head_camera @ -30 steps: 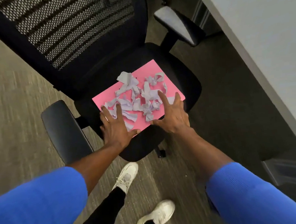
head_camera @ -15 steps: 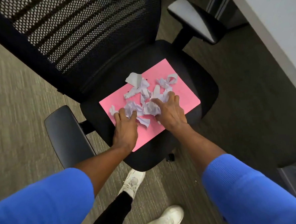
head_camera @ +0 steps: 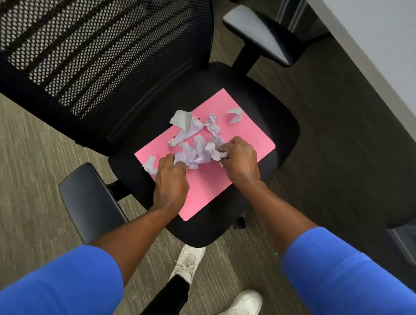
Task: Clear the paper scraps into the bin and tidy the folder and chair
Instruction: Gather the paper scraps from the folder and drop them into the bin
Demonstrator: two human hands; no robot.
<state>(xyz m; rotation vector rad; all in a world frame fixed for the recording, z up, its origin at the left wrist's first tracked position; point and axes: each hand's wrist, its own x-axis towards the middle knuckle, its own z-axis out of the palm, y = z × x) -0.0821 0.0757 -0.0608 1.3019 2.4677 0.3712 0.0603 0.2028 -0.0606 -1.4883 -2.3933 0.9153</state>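
A pink folder (head_camera: 244, 135) lies flat on the seat of a black mesh office chair (head_camera: 113, 65). Pale lilac paper scraps (head_camera: 197, 150) are bunched in a heap on the folder. My left hand (head_camera: 170, 181) is curled around the left side of the heap and my right hand (head_camera: 238, 160) is curled around the right side, both gripping scraps. A few loose scraps (head_camera: 234, 114) lie farther back on the folder, and one small scrap (head_camera: 150, 164) sits by my left hand at the folder's left edge. No bin is in view.
The chair's armrests (head_camera: 90, 201) stick out at left and upper right. A grey desk top (head_camera: 377, 37) runs along the right, with a dark cabinet under it. Carpet floor surrounds the chair. My white shoes (head_camera: 189, 260) stand in front of the seat.
Both hands went from flat and spread on the folder to curled, raking the scattered scraps together into a heap between them. The camera has moved closer.
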